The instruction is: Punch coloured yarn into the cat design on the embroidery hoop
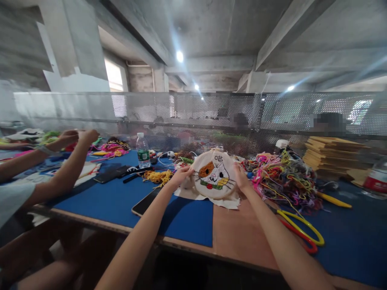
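Observation:
An embroidery hoop with white cloth stands tilted up at the middle of the table, a stitched cat face with orange, green, yellow and red thread facing me. My left hand grips its left edge, and my right hand grips the right edge. Loose cloth hangs below the hoop onto the table. A dark phone lies beside my left forearm. Right of my right hand is a large heap of tangled coloured yarn.
Scissors with yellow and red handles lie right of my right forearm. Behind are a water bottle, yellow yarn and stacked brown boards. Another person's hands are raised at the left. A perforated metal screen stands behind the table.

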`<state>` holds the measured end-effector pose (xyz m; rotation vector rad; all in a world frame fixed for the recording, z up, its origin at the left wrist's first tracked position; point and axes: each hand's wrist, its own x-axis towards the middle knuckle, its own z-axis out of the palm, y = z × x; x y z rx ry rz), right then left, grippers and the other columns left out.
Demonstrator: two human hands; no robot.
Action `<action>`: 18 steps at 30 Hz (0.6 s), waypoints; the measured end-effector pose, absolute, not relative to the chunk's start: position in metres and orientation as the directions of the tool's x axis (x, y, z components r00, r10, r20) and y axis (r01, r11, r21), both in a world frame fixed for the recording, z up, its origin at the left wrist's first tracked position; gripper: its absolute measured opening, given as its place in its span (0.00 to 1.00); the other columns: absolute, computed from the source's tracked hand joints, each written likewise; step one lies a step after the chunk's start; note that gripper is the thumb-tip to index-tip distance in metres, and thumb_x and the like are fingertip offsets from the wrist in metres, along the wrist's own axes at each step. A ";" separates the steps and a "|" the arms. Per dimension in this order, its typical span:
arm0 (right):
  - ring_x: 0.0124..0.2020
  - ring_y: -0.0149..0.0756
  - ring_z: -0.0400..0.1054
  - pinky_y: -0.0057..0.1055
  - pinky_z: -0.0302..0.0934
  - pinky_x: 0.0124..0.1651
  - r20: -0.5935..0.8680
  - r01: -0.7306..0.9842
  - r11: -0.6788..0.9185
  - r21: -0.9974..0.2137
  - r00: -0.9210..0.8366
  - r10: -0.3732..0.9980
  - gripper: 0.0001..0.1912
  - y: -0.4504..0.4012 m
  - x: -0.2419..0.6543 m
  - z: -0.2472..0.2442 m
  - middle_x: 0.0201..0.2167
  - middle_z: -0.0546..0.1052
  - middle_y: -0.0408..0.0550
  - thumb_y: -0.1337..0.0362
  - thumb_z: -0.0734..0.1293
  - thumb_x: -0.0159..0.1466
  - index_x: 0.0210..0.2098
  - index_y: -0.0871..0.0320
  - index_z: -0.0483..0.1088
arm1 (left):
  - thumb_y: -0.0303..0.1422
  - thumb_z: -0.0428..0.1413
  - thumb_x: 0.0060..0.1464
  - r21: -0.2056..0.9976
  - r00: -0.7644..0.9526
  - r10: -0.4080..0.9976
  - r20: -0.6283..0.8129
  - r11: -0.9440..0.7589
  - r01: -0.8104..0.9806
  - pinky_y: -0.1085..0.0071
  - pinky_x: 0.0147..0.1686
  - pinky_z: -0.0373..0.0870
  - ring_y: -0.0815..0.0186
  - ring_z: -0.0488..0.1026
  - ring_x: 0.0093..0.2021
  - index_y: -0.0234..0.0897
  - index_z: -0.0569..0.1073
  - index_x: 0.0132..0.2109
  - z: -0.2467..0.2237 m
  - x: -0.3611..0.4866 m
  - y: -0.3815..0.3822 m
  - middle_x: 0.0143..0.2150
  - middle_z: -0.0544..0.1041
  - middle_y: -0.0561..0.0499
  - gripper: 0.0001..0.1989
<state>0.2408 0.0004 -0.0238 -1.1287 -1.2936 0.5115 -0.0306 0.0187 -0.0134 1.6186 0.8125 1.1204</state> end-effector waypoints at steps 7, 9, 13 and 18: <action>0.49 0.43 0.63 0.38 0.51 0.55 0.551 0.320 0.481 -0.816 0.181 0.815 0.35 -0.008 0.236 -0.015 0.45 0.73 0.55 0.38 0.51 0.56 0.41 0.61 0.70 | 0.45 0.62 0.36 0.975 0.307 0.928 0.214 -0.219 -0.016 0.72 0.37 0.64 0.64 0.71 0.35 0.32 0.77 0.37 -0.007 -0.032 0.012 0.35 0.78 0.46 0.23; 0.49 0.43 0.63 0.38 0.51 0.55 0.564 0.316 0.498 -0.808 0.167 0.809 0.34 -0.009 0.235 -0.014 0.45 0.73 0.54 0.39 0.52 0.56 0.42 0.61 0.70 | 0.44 0.62 0.35 0.976 0.308 0.927 0.211 -0.215 -0.022 0.72 0.37 0.64 0.64 0.71 0.35 0.33 0.78 0.35 -0.005 -0.032 0.010 0.35 0.78 0.46 0.21; 0.51 0.43 0.62 0.40 0.51 0.56 0.557 0.308 0.494 -0.813 0.163 0.815 0.35 -0.008 0.237 -0.016 0.47 0.72 0.54 0.39 0.53 0.56 0.45 0.61 0.69 | 0.44 0.62 0.36 0.975 0.318 0.923 0.216 -0.222 -0.018 0.72 0.37 0.64 0.64 0.71 0.35 0.33 0.78 0.34 -0.003 -0.032 0.007 0.35 0.78 0.46 0.20; 0.50 0.43 0.63 0.39 0.51 0.56 0.576 0.329 0.508 -0.796 0.156 0.802 0.34 -0.006 0.238 -0.016 0.47 0.72 0.53 0.40 0.53 0.57 0.44 0.61 0.69 | 0.45 0.62 0.35 0.978 0.332 0.922 0.200 -0.209 -0.011 0.72 0.34 0.64 0.63 0.71 0.34 0.33 0.78 0.35 -0.002 -0.034 0.007 0.35 0.78 0.46 0.21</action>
